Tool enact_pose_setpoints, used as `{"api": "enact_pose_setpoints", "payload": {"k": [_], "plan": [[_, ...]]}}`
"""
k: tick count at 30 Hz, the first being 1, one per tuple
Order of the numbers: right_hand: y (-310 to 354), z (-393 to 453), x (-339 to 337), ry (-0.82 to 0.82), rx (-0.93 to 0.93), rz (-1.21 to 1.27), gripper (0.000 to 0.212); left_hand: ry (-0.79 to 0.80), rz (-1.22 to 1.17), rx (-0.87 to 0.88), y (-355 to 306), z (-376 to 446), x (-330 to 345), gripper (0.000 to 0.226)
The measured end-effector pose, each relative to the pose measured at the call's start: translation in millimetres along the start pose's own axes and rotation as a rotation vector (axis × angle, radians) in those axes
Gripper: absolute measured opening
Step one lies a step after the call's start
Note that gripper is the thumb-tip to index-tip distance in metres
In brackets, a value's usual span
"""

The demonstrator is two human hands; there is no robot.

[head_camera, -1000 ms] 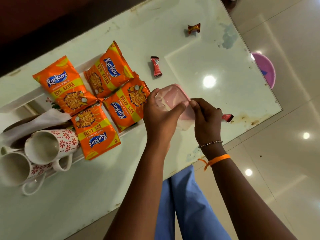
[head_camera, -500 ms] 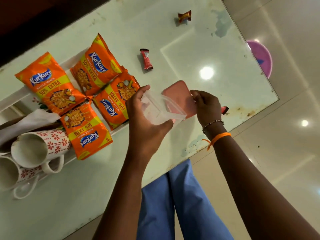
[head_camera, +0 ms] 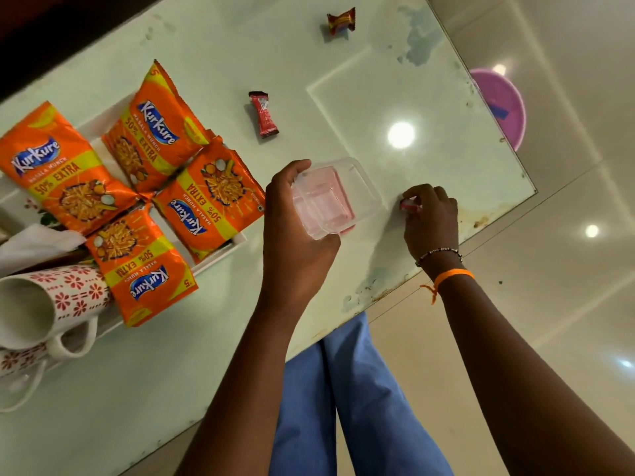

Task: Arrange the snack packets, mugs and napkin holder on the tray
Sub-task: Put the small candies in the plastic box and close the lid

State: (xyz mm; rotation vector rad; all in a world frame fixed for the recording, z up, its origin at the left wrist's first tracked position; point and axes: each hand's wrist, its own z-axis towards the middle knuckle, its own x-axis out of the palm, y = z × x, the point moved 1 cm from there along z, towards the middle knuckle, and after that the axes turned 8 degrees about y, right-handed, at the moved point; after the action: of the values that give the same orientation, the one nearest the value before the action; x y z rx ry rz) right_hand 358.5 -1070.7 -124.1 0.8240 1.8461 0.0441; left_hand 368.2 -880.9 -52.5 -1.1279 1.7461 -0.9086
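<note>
Several orange snack packets [head_camera: 151, 197] lie on the white tray [head_camera: 220, 250] at the left. Two white mugs with a red flower pattern [head_camera: 51, 304] lie on their sides at the tray's near left end, beside a white napkin [head_camera: 34, 243]. My left hand [head_camera: 295, 228] holds a clear plastic box [head_camera: 336, 197] open side up, and a pink lid [head_camera: 347, 230] lies under it on the table. My right hand [head_camera: 429, 214] pinches a small red candy [head_camera: 409, 206] on the table, right of the box.
A red candy wrapper [head_camera: 264, 114] lies on the pale glass table [head_camera: 360, 97] and another candy [head_camera: 341, 22] lies farther back. The table's right edge runs close to my right hand. A purple bowl [head_camera: 501, 104] sits on the floor beyond it.
The pink lid came off the box and now lies on the table. My left hand keeps the box. My right hand moved right to the small red candy.
</note>
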Motion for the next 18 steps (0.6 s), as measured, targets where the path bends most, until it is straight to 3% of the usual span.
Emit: {"api": "enact_pose_setpoints", "payload": {"k": [5,8,12,18], "plan": [[36.0,8.6,-29.7,-0.106,-0.071,0.401,0.021,-0.036,0.051,-0.004,-6.9,6.1,3.1,0.088],[69.5,3.3,-42.3,-0.018,-0.171,0.560,0.022,-0.053,0.073,-0.002,-11.4,13.9,5.4,0.089],[100.6,2.8,-43.8,0.153,-0.312,0.494,0.023,-0.078,0.055,0.006,-18.0,29.5,5.8,0.084],[122.8,64.9,-48.5,0.023,-0.337,0.413,0.020,-0.168,0.019,0.025,-28.2,50.3,-3.5,0.080]]}}
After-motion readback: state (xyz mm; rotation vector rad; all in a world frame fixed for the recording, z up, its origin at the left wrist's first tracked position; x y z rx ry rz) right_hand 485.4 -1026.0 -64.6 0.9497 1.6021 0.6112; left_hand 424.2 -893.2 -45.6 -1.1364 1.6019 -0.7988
